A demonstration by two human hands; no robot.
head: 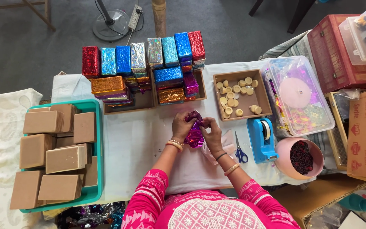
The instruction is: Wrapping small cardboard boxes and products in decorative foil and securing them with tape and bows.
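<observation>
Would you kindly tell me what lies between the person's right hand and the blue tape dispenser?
In the head view, blue-handled scissors lie on the white cloth between the right hand and the tape dispenser.

We wear a bright pink top patterned in white, its front panel embroidered with pale floral motifs, a gold beaded bangle on the left wrist (175,145), and a thin dark band with a plain pinkish bangle on the right forearm (226,163).

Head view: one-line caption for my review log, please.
Both hands, left hand and right hand, gather purple foil wrap on a white-covered table, beside plain brown boxes and foil-wrapped boxes.
</observation>
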